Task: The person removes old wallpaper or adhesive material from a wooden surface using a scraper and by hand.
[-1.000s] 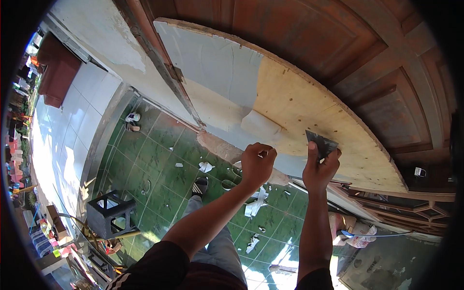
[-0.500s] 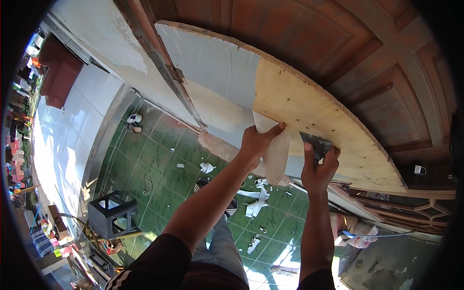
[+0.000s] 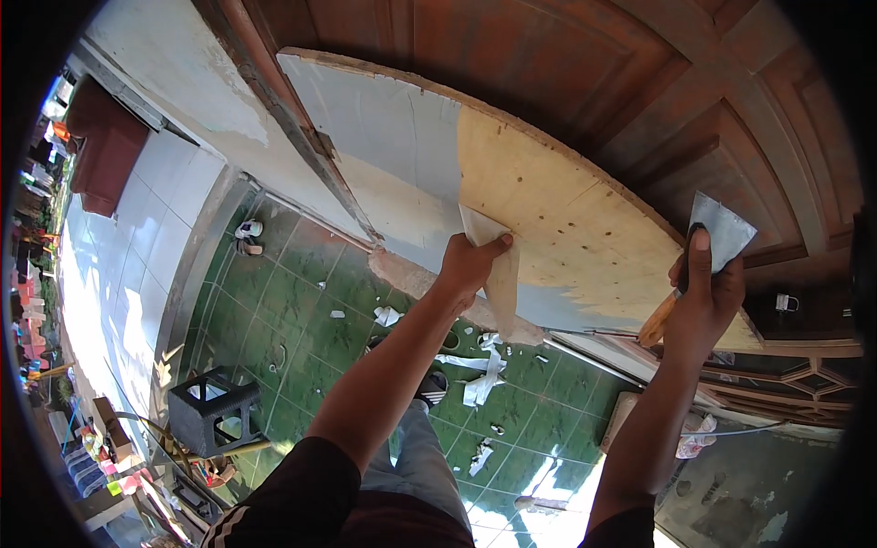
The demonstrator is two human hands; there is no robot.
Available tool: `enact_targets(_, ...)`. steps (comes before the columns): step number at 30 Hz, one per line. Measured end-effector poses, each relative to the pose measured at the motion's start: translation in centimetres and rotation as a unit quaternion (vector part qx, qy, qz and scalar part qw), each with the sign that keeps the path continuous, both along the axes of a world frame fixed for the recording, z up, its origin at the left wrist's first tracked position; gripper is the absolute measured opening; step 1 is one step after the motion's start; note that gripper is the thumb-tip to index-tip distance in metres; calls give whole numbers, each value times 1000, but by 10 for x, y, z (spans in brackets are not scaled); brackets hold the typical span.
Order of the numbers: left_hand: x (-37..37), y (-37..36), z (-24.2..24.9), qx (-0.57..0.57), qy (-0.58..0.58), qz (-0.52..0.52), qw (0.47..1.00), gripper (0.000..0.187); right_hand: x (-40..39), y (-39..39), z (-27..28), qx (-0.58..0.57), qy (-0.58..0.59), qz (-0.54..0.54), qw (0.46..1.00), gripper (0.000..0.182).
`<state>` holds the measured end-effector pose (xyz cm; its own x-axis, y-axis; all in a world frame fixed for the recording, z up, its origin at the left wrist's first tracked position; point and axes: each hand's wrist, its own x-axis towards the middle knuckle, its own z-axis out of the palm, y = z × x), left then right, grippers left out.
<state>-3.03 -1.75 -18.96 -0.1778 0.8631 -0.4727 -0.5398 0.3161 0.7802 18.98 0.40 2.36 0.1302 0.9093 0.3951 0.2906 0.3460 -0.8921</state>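
Note:
My left hand (image 3: pixel 473 267) pinches a loose flap of peeled sheet (image 3: pixel 501 290) that hangs down over the lower edge of a wooden board (image 3: pixel 557 219). The board's left part still carries a grey-blue layer (image 3: pixel 375 114), while bare yellowish wood shows on the right. Off the board's right side, my right hand (image 3: pixel 708 288) is closed around a scraper (image 3: pixel 722 230), its wide metal blade pointing up and its wooden handle down. The blade is in front of the brown door and apart from the board.
A brown panelled door (image 3: pixel 530 82) stands behind the board. White scraps (image 3: pixel 482 388) lie on the green tiled floor (image 3: pixel 343 365). A black stool (image 3: pixel 212 411) is at lower left, a pair of shoes (image 3: pixel 248 237) near the wall, and a padlock (image 3: pixel 786 302) at right.
My right hand has moved right and up with the scraper, away from the board's surface. My left hand is still on the flap, slightly further left in view.

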Motion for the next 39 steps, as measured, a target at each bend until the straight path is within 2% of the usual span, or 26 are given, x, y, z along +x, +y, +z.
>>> enact_targets(4, -8, -12, -5, -20, -20, -17, 999, 44, -2, 3, 14, -62, -16, -25, 998, 33)
enact_targets(10, -15, -16, -6, -2, 38, -46, 998, 50, -2, 6, 19, -78, -5, -32, 996, 36)
enact_targets(16, -22, -27, -16, -41, 53, -76, 995, 52, -3, 9, 16, -71, -12, -27, 997, 35)
enact_targets(19, -16, -39, -26, -32, 53, -56, 996, 52, -2, 9, 17, -78, -24, -29, 996, 36)
enact_targets(22, -8, -55, -23, -70, 57, -16, 996, 45, -1, 10, 19, -72, -11, -20, 997, 37)
enact_targets(32, 0, -88, -70, -75, 18, -21, 997, 42, 1, 11, 18, -76, -43, -36, 996, 40)
enact_targets(34, 9, -115, -89, -71, 49, -31, 996, 43, 1, 10, 17, -72, -41, -33, 996, 40)
enact_targets(35, 10, -130, -107, -92, -3, -8, 996, 41, 0, 10, 18, -71, -45, -35, 996, 40)
enact_targets(39, 23, -206, -158, -142, 14, -36, 989, 39, 3, 10, 16, -73, -45, -34, 996, 41)
